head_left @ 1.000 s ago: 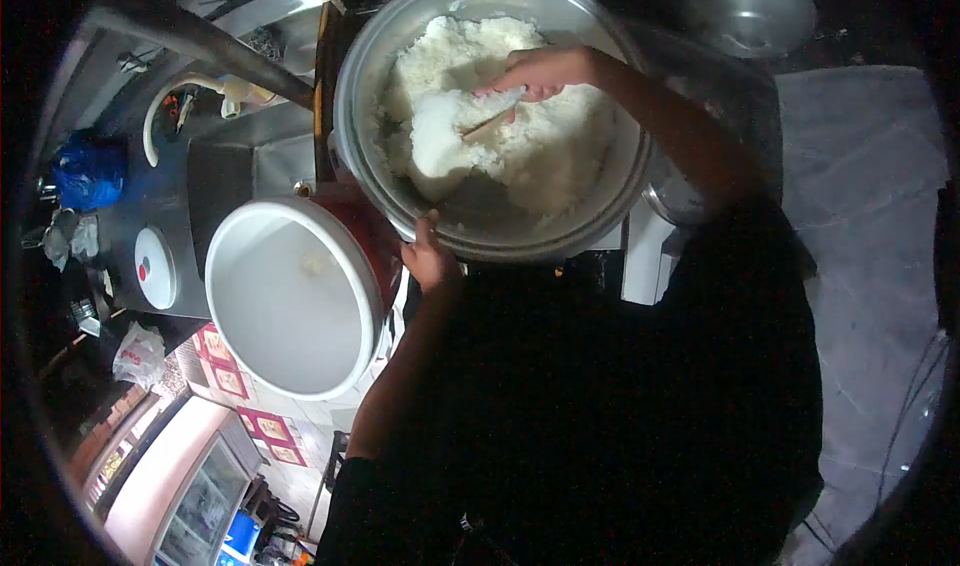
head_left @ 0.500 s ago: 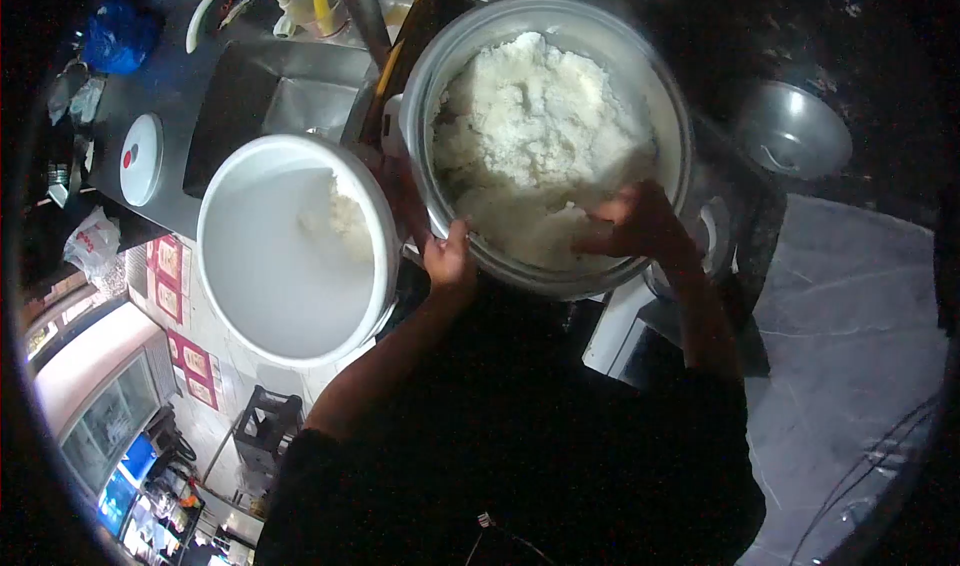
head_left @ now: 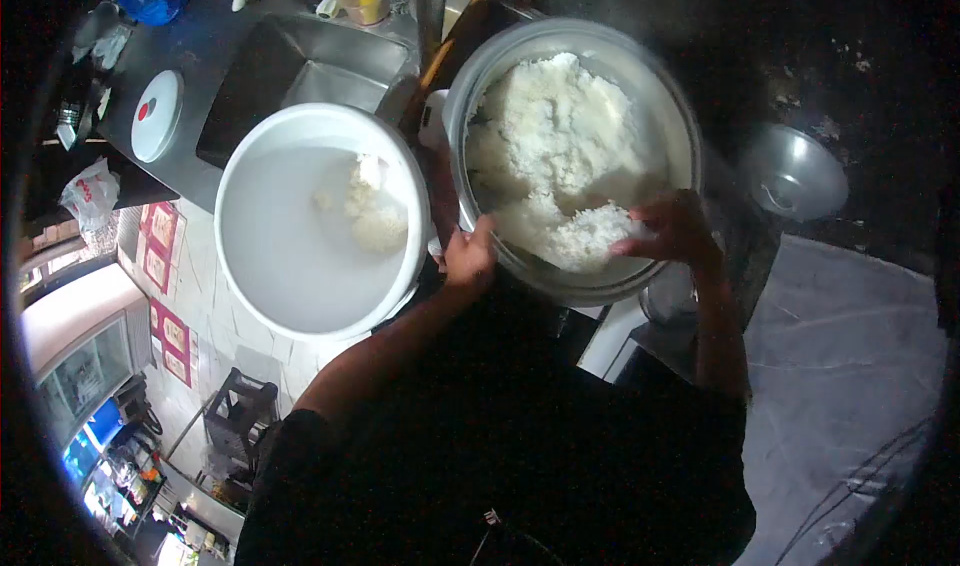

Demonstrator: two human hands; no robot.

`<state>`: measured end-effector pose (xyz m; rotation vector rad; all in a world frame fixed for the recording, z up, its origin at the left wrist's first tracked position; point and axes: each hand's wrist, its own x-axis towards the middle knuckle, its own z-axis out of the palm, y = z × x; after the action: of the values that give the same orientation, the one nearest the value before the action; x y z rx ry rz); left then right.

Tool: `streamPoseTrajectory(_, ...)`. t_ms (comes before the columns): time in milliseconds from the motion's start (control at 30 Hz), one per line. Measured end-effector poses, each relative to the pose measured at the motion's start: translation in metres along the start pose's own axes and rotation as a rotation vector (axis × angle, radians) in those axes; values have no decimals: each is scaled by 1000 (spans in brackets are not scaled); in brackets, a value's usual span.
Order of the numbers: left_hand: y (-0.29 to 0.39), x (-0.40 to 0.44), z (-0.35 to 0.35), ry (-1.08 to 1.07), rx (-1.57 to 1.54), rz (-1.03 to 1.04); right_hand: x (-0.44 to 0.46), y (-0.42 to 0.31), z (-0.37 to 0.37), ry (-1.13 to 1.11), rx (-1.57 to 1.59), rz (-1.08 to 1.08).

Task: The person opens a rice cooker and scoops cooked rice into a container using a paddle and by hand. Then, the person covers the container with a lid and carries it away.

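Note:
A wide metal pot [head_left: 680, 146] holds a heap of cooked white rice [head_left: 565, 116]. My left hand [head_left: 468, 259] is closed at the pot's near-left rim, its thumb raised against the edge; its lower fingers are partly hidden. Inside the pot's near right side, my right hand [head_left: 672, 234] has curled fingers at a lump of loose rice [head_left: 595, 238]. Whatever those fingers grip is covered by rice and shadow. Left of the pot stands a round white tub [head_left: 300, 296] with a small clump of rice [head_left: 378, 216] on its right side.
A steel sink [head_left: 350, 66] lies beyond the tub, with a white lid [head_left: 158, 116] on the counter to its left. A metal bowl [head_left: 797, 173] sits right of the pot. A black crate [head_left: 240, 406] stands on the floor at lower left.
My right hand has come up from the rice, and a loose white lump now shows beside its fingers. The left hand stays at the rim. The whole view has shifted slightly.

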<state>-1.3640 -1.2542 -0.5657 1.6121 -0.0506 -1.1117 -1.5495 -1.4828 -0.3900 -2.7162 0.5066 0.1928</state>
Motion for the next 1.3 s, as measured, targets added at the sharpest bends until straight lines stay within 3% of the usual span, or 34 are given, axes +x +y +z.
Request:
streamPoseTrajectory(133, 22, -5, -3, -84, 7, -287, 1, -7, -12, -12, 24, 27)
streamPoseTrajectory(233, 1, -3, 6, 64, 74, -92, -1, 14, 1, 111, 113, -128)
streamPoseTrajectory(267, 60, -33, 5, 65, 63, -231, -1, 17, -3, 105, 65, -150)
streamPoseTrajectory(300, 87, -33, -7, -124, 281, -359, -1, 19, -7, 102, 19, -174)
streamPoseTrajectory(367, 18, -3, 1, -129, 177, -306, 15, 10, -18, -14, 41, -37)
streamPoseTrajectory(400, 21, -5, -1, -146, 166, -291, 24, 0, -34, -132, 103, 129)
streamPoseTrajectory(467, 41, -14, -5, -169, 152, -269, 31, -2, -44, -141, 179, 198)
streamPoseTrajectory(567, 47, -18, -5, -103, 206, -285, 38, 11, -50, 32, 151, 8)
streamPoseTrajectory(633, 65, -30, -4, 20, 167, -228, 54, 14, -65, -46, 38, 25)
streamPoseTrajectory(700, 45, -13, -8, -165, 158, -356, 75, -56, -89, 155, 194, -55)
streamPoseTrajectory(733, 34, -10, -7, -122, 201, -170, 94, -94, -102, 177, 233, -93)
streamPoseTrajectory(800, 50, -16, -9, -201, 191, -140, 129, -160, -108, 210, 244, -259)
streamPoseTrajectory(833, 58, -19, -9, -240, 185, -125, 145, -168, -88, 394, 218, -587)
streamPoseTrajectory(900, 18, -5, -8, -148, 418, 82, 163, -203, -59, 425, -196, -678)
streamPoseTrajectory(967, -10, 10, -4, -130, 363, 332, 172, -219, -32, 445, -344, -660)
streamPoseTrajectory(1033, -23, 13, -5, -129, 331, 299, 173, -217, -23, 500, -356, -612)
streamPoseTrajectory(1100, 18, -4, -10, -163, 315, 83, 166, -192, -36, 591, -239, -544)
streamPoseTrajectory(1167, 40, -12, -14, -217, 299, -40, 139, -165, -54, 506, 127, -239)
streamPoseTrajectory(1233, 37, -13, -14, -218, 281, 1, 99, -116, -33, 587, -67, -54)
streamPoseTrajectory(1300, 24, -11, -12, -183, 279, 86, 66, -92, -14, 31, -246, 359)
